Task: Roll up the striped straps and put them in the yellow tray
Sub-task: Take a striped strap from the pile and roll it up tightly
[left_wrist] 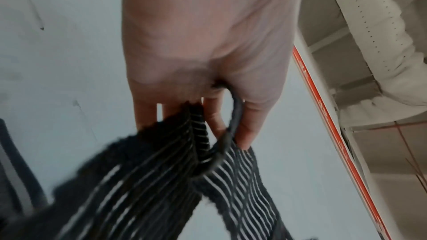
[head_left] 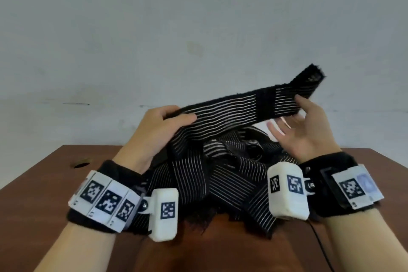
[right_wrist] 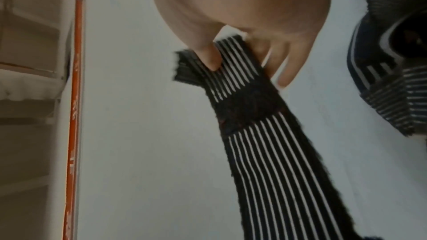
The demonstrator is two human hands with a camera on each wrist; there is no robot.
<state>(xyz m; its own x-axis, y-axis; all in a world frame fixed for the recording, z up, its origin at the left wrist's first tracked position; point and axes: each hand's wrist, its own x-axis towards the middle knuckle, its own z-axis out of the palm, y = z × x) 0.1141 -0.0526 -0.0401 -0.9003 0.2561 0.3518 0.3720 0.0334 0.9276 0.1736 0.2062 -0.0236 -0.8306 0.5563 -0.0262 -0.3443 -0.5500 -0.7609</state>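
Note:
A black strap with white stripes (head_left: 238,108) is stretched in the air between both hands, above a tangled pile of like straps (head_left: 220,174) on the brown table (head_left: 55,174). My left hand (head_left: 183,113) grips one end, thumb on top and fingers curled under; the left wrist view shows the strap (left_wrist: 143,180) bunched in those fingers (left_wrist: 215,116). My right hand (head_left: 287,115) pinches it near a plain black patch (head_left: 265,104), thumb (right_wrist: 208,56) on the stripes; the fuzzy end (head_left: 311,75) sticks up beyond. No yellow tray is in view.
A pale wall rises right behind the table. Bare tabletop shows at front, left and right of the pile. A small dark mark (head_left: 80,162) sits at the table's left. A thin black cable (head_left: 322,249) runs off at front right. An orange-edged shelf (right_wrist: 76,79) shows in the wrist views.

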